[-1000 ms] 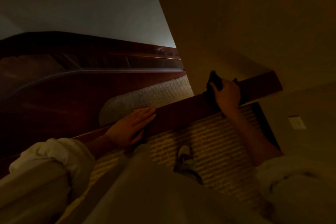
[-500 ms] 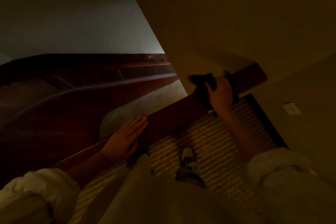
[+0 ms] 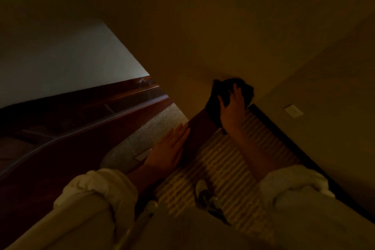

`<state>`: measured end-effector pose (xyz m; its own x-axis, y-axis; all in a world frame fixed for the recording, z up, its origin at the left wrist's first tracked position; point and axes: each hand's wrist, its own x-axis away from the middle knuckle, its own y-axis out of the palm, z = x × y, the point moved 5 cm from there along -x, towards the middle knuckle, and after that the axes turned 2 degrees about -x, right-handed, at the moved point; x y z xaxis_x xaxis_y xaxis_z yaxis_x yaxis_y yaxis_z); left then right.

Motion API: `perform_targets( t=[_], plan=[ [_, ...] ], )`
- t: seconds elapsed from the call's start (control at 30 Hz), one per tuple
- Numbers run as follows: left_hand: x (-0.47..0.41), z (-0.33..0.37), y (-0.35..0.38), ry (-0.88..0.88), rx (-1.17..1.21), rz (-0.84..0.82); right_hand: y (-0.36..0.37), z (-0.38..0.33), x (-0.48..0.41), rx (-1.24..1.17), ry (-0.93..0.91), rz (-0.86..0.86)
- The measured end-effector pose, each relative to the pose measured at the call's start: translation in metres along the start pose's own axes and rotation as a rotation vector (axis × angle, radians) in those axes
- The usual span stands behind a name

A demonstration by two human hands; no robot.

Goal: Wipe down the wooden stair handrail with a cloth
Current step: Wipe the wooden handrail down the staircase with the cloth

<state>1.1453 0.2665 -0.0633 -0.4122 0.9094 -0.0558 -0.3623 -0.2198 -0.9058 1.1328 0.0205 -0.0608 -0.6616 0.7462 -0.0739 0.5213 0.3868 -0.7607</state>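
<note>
The scene is dim. A dark reddish wooden handrail (image 3: 197,131) runs diagonally from lower left up to the wall at centre right. My right hand (image 3: 232,110) lies on a dark cloth (image 3: 227,89) at the rail's far end by the wall, fingers spread and bent over the cloth. The cloth covers the rail's end. My left hand (image 3: 169,149) rests flat on the rail's left side, fingers straight, nearer to me. Both sleeves are rolled up and pale.
A tan wall (image 3: 243,26) rises right behind the rail's end. Striped carpeted steps (image 3: 233,154) lie below the rail, with my shoe (image 3: 204,191) on one. A light switch plate (image 3: 293,110) sits on the right wall. A second dark wood banister (image 3: 91,122) curves at left.
My right hand has slid the cloth further along the rail to its far end at the wall. My left hand stays flat on the rail. The view has tilted.
</note>
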Motion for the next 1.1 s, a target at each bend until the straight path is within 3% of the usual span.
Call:
perform_targets(
  t=[0.13,0.3,0.4,0.53,0.63,0.77,0.83,1.0,1.1],
  plan=[
    [-0.001,-0.002,0.003,-0.001,0.048,-0.034,0.011,-0.006,0.049,-0.125,0.219,0.211],
    [-0.003,-0.005,0.011,-0.012,0.062,-0.065,0.042,-0.047,0.156,-0.272,0.431,0.218],
    [-0.003,-0.002,0.004,-0.007,0.071,-0.054,0.03,-0.025,0.101,-0.327,0.422,0.202],
    [-0.002,0.002,-0.004,-0.011,0.06,-0.014,-0.01,0.015,0.016,-0.266,0.491,0.323],
    [0.0,0.0,-0.006,-0.002,0.059,-0.005,-0.005,0.001,0.032,-0.138,0.425,0.328],
    [-0.003,0.0,-0.009,-0.009,0.028,0.019,0.023,-0.022,0.092,-0.186,0.138,0.164],
    [0.0,0.0,-0.007,-0.018,0.033,0.002,0.017,-0.012,0.07,-0.191,0.049,0.09],
    [0.002,-0.002,-0.004,0.004,0.085,-0.013,-0.024,0.012,-0.034,-0.231,0.134,0.041],
    [0.001,-0.004,-0.004,0.008,0.074,0.011,-0.007,-0.005,-0.022,-0.09,0.069,-0.067]
  ],
)
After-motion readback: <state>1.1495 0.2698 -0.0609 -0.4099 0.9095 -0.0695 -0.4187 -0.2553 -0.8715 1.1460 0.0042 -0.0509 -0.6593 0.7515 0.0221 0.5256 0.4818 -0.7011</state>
